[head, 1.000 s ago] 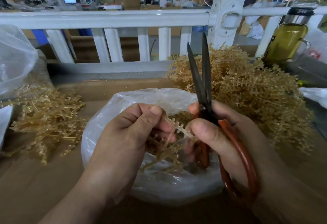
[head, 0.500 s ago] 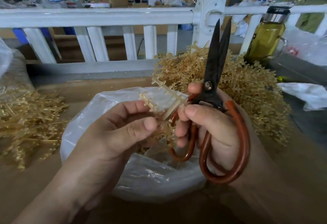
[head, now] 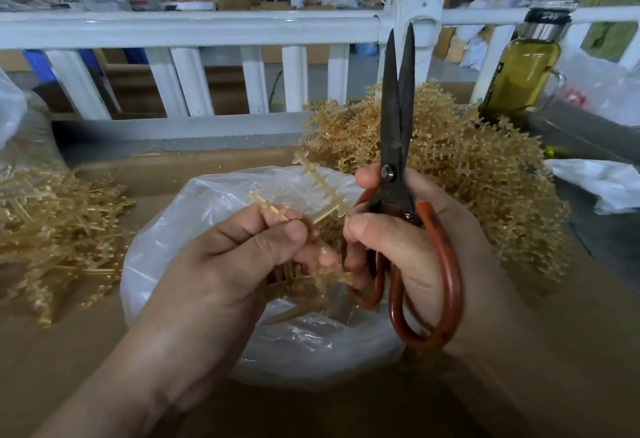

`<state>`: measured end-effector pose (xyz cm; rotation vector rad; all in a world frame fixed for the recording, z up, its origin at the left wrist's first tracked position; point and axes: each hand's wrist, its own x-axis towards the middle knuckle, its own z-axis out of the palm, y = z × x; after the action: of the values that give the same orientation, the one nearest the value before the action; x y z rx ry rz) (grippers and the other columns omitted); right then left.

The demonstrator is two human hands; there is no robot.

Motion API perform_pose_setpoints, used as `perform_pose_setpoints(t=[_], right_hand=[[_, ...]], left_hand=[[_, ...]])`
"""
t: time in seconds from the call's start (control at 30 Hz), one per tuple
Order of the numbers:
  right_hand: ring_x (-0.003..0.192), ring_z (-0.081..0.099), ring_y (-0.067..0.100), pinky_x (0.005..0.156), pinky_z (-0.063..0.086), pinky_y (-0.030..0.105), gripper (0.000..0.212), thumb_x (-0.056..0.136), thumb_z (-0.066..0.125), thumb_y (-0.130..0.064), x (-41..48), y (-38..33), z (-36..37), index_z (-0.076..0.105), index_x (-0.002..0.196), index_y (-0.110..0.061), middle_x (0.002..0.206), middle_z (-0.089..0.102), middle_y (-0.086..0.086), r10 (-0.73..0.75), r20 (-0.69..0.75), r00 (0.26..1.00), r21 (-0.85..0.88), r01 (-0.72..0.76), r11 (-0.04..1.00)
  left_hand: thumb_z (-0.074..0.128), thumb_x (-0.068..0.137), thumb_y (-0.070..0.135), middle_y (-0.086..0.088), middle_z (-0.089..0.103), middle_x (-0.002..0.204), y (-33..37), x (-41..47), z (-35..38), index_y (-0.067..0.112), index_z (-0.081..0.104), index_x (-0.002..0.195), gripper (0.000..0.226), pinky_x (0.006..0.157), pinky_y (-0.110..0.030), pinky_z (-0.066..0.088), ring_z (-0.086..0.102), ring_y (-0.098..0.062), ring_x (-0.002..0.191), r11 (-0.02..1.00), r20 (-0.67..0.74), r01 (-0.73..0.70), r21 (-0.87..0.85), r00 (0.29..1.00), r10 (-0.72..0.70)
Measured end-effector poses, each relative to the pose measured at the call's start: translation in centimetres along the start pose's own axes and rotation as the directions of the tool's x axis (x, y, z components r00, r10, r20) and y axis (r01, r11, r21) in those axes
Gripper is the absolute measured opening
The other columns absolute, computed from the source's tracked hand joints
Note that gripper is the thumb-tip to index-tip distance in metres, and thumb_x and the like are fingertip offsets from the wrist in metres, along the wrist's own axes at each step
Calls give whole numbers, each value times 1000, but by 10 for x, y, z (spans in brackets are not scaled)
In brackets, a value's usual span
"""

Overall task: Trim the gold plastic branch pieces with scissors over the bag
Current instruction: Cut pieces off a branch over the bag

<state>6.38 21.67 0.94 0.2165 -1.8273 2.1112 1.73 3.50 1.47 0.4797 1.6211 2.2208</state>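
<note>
Over the clear plastic bag [head: 166,229] my left hand [head: 221,261] pinches a gold plastic branch piece [head: 320,188] between thumb and fingers. The piece's toothed stem slants up and to the left. My right hand [head: 405,247] grips the scissors [head: 396,132] by their red-brown handles, and its thumb and forefinger also touch the branch's right end. The dark blades point straight up, nearly together, beside the branch and not around it. Gold trimmings lie inside the bag under my hands.
A big heap of gold branches [head: 467,174] lies behind my right hand, a smaller heap [head: 52,226] at the left. A white railing [head: 194,29] runs across the back. A bottle of yellow-green liquid [head: 523,70] stands at the right, with white plastic bags [head: 599,184] near it.
The branch piece has come up out of the bag, between both hands. The scissors have swung upright and their handles have turned into view. The camera has shifted slightly.
</note>
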Motion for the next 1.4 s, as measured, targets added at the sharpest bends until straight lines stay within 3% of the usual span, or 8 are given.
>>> perform_pose_setpoints(t=[0.1, 0.23, 0.5, 0.83, 1.03, 1.17, 1.27, 1.4], right_hand=[[65, 69, 23, 56, 56, 36, 31, 86, 70, -9, 1, 2, -1, 67, 109, -31, 77, 69, 4, -9, -14, 1000, 1, 9, 1000], [65, 70, 23, 56, 55, 34, 31, 84, 72, -12, 2, 2, -2, 66, 110, -27, 77, 69, 5, -6, -37, 999, 48, 7, 999], [64, 71, 25, 58, 57, 35, 30, 80, 73, -20, 2, 4, -2, 68, 105, -35, 74, 72, 6, 6, -77, 997, 34, -3, 999], [65, 70, 23, 54, 55, 34, 33, 80, 79, -24, 0, 5, 4, 66, 110, -25, 80, 70, 4, 57, -19, 998, 227, -51, 973], [71, 72, 30, 57, 57, 35, 54, 76, 86, -31, -1, 6, 10, 60, 120, -15, 85, 68, 12, 83, 85, 993, 340, -107, 934], [78, 72, 32, 64, 57, 37, 55, 77, 86, -22, -2, 8, 14, 58, 124, -16, 90, 69, 14, 49, 123, 991, 329, -87, 940], [80, 72, 30, 66, 57, 34, 50, 77, 83, -14, -4, 10, 15, 61, 121, -22, 94, 70, 10, 66, 103, 992, 257, -91, 962], [82, 73, 29, 69, 57, 33, 45, 74, 79, -16, -5, 9, 12, 66, 115, -28, 94, 70, 8, 63, 0, 998, 170, -62, 983]], left_hand=[[71, 78, 25, -26, 70, 89, 1, 0, 2, 1, 68, 96, 30, 79, -46, 52, 67, -33, 78, 998, -3, 55, -5, 998, -55], [74, 74, 20, -12, 67, 75, 5, -1, 3, 12, 72, 81, 11, 56, -27, 55, 67, -18, 62, 995, 54, 91, -49, 995, -89], [78, 60, 13, -17, 74, 91, 9, -4, -2, 9, 78, 90, 30, 71, -31, 59, 71, -28, 82, 994, 273, 107, 20, 956, -109], [81, 55, 14, -10, 56, 63, 1, 0, 0, 10, 67, 67, 18, 57, -33, 55, 60, -24, 60, 993, 132, 82, -86, 989, -71], [67, 76, 11, -24, 56, 76, -3, 4, -2, -5, 58, 88, 22, 60, -40, 48, 55, -36, 66, 996, 21, -28, -82, 999, 30], [66, 75, 13, -11, 55, 64, -3, 3, 0, 12, 63, 75, 3, 47, -30, 45, 48, -20, 50, 992, -102, -123, -39, 988, 119], [67, 77, 15, -13, 52, 61, -7, 6, 0, 14, 63, 72, 6, 53, -36, 43, 47, -27, 54, 987, -106, -158, -20, 982, 155], [86, 71, 23, -5, 58, 69, -4, 6, 0, 20, 66, 71, 20, 54, -26, 48, 51, -17, 55, 980, -46, -184, -80, 982, 181]])
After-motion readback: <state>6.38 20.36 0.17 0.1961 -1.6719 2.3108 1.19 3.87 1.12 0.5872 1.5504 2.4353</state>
